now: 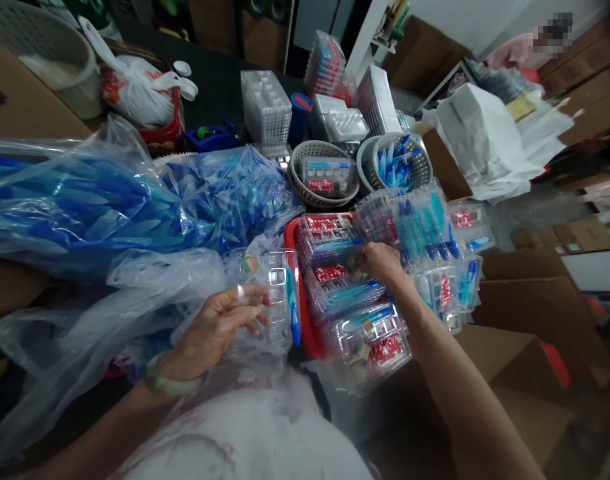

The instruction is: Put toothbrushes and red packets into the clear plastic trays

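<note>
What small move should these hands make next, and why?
Perhaps the right hand should bring a red patterned piece to the clear package by the left hand: it shows a blue tool but no such piece, unlike packages in the red tray.

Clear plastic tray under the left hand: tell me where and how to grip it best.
Probably pinch the clear plastic tray by its left side, coming from the left, where the left hand is: the long blue pen-like item lies along its right edge, beside the red tray.
</note>
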The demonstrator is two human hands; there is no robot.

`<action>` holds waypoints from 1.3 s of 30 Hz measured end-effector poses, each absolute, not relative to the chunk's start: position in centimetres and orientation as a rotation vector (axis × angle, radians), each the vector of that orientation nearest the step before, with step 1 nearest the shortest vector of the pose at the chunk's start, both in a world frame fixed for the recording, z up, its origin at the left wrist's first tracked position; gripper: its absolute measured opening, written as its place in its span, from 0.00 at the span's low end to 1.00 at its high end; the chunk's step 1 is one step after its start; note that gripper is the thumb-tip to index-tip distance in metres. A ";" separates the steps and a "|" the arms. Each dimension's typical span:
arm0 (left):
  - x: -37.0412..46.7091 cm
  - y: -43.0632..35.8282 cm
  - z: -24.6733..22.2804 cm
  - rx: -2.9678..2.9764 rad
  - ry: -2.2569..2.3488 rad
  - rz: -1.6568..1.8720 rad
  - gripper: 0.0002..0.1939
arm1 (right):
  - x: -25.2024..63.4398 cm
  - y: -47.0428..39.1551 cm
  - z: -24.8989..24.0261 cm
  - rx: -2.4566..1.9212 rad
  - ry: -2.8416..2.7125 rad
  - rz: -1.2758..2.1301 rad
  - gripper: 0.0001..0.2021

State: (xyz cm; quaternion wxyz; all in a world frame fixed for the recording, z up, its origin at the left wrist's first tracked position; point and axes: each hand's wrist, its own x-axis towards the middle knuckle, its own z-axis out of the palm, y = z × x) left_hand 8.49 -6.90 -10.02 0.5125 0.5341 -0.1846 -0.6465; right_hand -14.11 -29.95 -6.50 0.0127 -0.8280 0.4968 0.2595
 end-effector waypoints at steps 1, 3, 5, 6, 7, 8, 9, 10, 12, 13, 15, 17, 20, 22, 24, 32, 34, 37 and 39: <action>8.5 -6.9 -10.1 1.287 -0.444 -1.554 0.14 | -14.1 -30.1 -6.5 -2.588 1.542 0.806 0.14; 8.6 -6.9 -10.4 1.296 -0.448 -1.555 0.15 | -14.1 -30.2 -6.7 -2.606 1.536 0.788 0.12; 8.7 -6.9 -10.7 1.302 -0.448 -1.557 0.15 | -13.9 -30.5 -7.0 -2.603 1.551 0.791 0.12; 8.7 -7.0 -10.8 1.303 -0.445 -1.557 0.15 | -13.8 -30.6 -7.2 -2.598 1.562 0.790 0.12; 8.6 -7.1 -10.9 1.303 -0.441 -1.559 0.15 | -13.7 -30.8 -7.4 -2.587 1.565 0.795 0.12; 8.6 -7.1 -10.9 1.303 -0.438 -1.560 0.15 | -13.7 -31.0 -7.5 -2.573 1.559 0.805 0.12; 8.6 -7.2 -10.9 1.303 -0.436 -1.560 0.15 | -13.7 -31.2 -7.5 -2.554 1.548 0.818 0.13; 8.6 -7.3 -11.0 1.303 -0.434 -1.558 0.15 | -13.7 -31.4 -7.6 -2.535 1.538 0.833 0.13; 8.7 -7.5 -11.1 1.303 -0.434 -1.556 0.15 | -13.8 -31.6 -7.5 -2.520 1.527 0.835 0.14; 8.8 -7.6 -11.1 1.302 -0.439 -1.556 0.14 | -13.9 -31.6 -7.5 -2.520 1.530 0.821 0.14; 8.9 -7.8 -11.1 1.304 -0.445 -1.564 0.13 | -14.0 -31.4 -7.4 -2.516 1.537 0.777 0.12; 8.9 -8.0 -11.0 1.310 -0.439 -1.568 0.13 | -13.9 -31.1 -7.3 -2.503 1.546 0.733 0.11; 8.9 -8.2 -10.8 1.318 -0.405 -1.569 0.14 | -13.9 -30.6 -7.3 -2.503 1.587 0.671 0.10; 9.0 -8.3 -10.9 1.323 -0.392 -1.571 0.14 | -14.1 -30.4 -7.1 -2.518 1.588 0.636 0.11; 9.1 -8.4 -11.0 1.328 -0.389 -1.576 0.15 | -14.7 -30.3 -6.4 -2.525 1.598 0.544 0.12; 9.9 -9.0 -11.5 1.390 -0.308 -1.533 0.18 | -17.1 -28.4 -4.2 -2.465 1.636 0.366 0.10; 9.9 -9.3 -11.5 1.383 -0.299 -1.530 0.18 | -17.0 -28.1 -4.8 -2.438 1.623 0.451 0.09; 9.8 -9.5 -11.4 1.374 -0.298 -1.527 0.17 | -16.5 -27.8 -5.7 -2.413 1.621 0.534 0.09; 9.7 -9.5 -11.3 1.383 -0.290 -1.535 0.17 | -16.3 -27.8 -5.9 -2.432 1.599 0.564 0.08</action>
